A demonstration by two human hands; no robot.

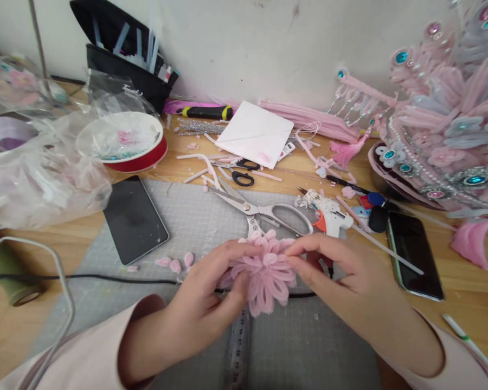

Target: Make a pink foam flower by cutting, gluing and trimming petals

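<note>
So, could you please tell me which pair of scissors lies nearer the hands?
The larger, pale-handled pair, just beyond the pink flower; the black-handled pair lies farther back, near the white card.

A handicraft workspace, a grey gridded cutting mat (pixel 309 341) is covering part of a pale wooden tabletop (pixel 469 295), silver metal scissors (pixel 246 207) and a white-and-orange glue gun (pixel 334 220) are lying about, fuzzy pink craft stems (pixel 309 120) are lining the white wall (pixel 244 54)

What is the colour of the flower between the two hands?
The flower is light pink, seen best in the head view.
</note>
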